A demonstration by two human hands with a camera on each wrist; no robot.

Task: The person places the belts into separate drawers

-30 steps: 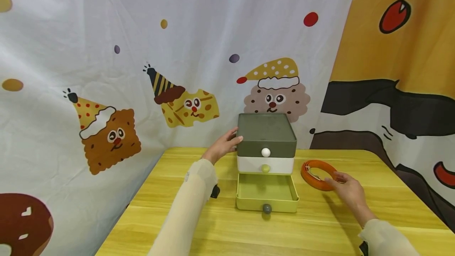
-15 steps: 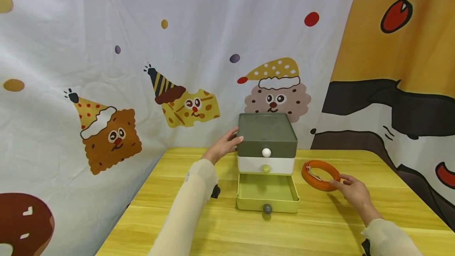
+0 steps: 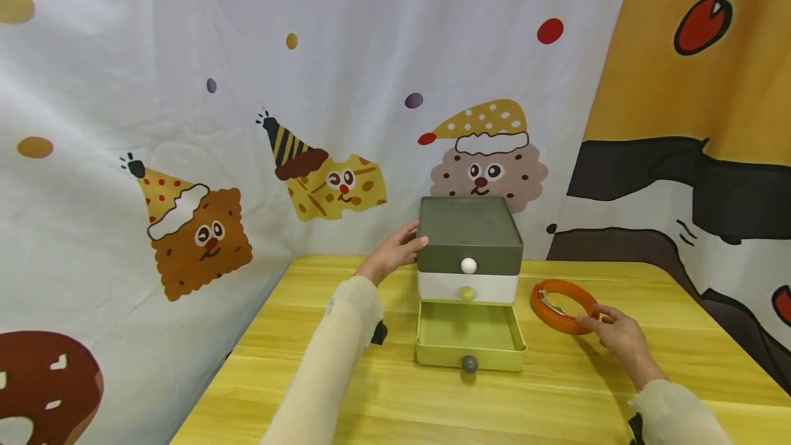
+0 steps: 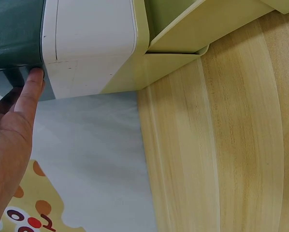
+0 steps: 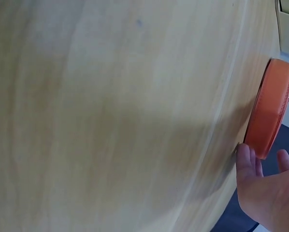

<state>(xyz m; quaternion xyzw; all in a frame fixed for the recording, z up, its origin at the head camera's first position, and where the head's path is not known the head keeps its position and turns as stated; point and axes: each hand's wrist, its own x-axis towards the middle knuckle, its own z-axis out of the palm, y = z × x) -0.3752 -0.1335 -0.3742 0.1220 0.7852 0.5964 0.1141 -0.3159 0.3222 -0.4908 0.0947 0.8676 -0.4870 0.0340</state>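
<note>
A small drawer unit [image 3: 469, 259] has a dark green top tier, a white middle tier and a pulled-out light green bottom drawer [image 3: 440, 356]. My left hand [image 3: 392, 253] rests on the left side of the top tier, its fingers extended. Up close in the left wrist view, fingertips of the left hand [image 4: 14, 125] press the dark green wall. To the unit's right lies a coiled orange belt [image 3: 546, 318] with a metal buckle. My right hand [image 3: 624, 342] pinches its right edge between thumb and fingers. The right wrist view shows fingertips at the orange belt [image 5: 270, 106].
Both things stand on a light wood table [image 3: 469, 411]. Behind it hangs a white curtain [image 3: 346, 74] printed with cartoon food. A round white knob [image 3: 468, 266] and a grey knob [image 3: 469, 364] stick out from the drawer fronts.
My right hand has shifted slightly right and closed in on the belt's right edge. The left hand stays against the drawer unit. The whole view has turned a little.
</note>
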